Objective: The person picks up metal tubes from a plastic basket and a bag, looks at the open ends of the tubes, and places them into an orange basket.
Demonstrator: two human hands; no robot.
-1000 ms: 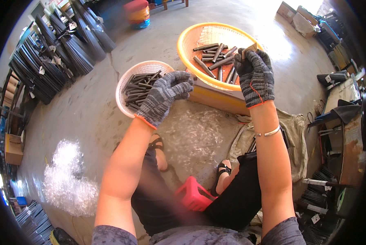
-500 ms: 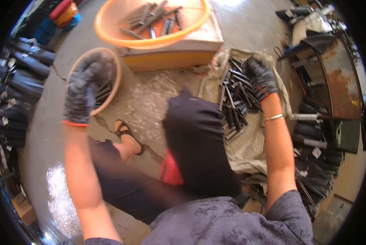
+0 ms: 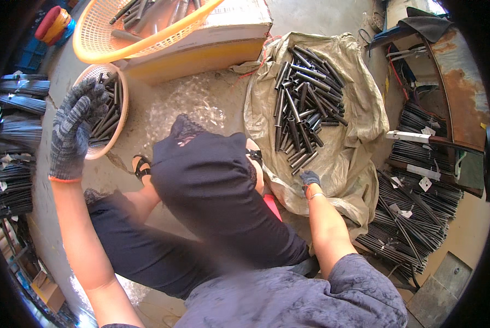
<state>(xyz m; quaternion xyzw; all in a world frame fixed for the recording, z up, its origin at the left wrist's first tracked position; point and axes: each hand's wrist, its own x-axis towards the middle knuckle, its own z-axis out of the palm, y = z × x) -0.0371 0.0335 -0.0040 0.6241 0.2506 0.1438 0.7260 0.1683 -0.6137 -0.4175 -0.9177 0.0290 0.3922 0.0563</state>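
Note:
My left hand, in a grey knitted glove with an orange cuff, is raised beside the small round basket. Its fingers are stretched out and nothing shows in them. Short black metal tubes lie in that basket. On the right, a heap of similar black tubes is spread on a beige woven sack. My right hand, also gloved, is low at the near end of this heap. It is foreshortened, and its fingers are mostly hidden, so I cannot make out a grip.
A larger orange basket holding more tubes stands on a cardboard box ahead. Bundles of long dark rods lie at right, with others at left. A rusty metal panel stands far right. My knees are between the basket and sack.
My right hand has moved from the far right of the heap back toward me, to its near end. My left hand has come out from over the small basket to its left side.

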